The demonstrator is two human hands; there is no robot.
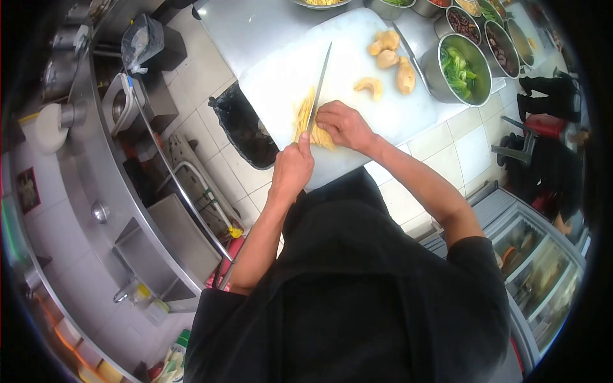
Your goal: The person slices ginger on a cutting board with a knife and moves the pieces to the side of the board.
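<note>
My left hand [295, 167] is wrapped around the handle of a long kitchen knife [323, 75], its blade pointing away from me over a white cutting board [274, 70]. Against the blade's right side, my right hand [345, 126] has its fingers curled down on pale-yellow sliced food [324, 139]. Thin yellow strips [302, 116] lie in a pile left of the blade. Farther right on the board are several lumpy yellow-tan pieces [405, 76], whose kind I cannot make out, and a curved one [368, 87] lies apart from them.
A metal pot of leafy greens [458, 73] stands at the board's right, beside more metal containers, one with dark red contents [462, 24]. A second long blade [408, 51] lies along the board's right edge. Below its left side sits a black-lined bin [246, 127].
</note>
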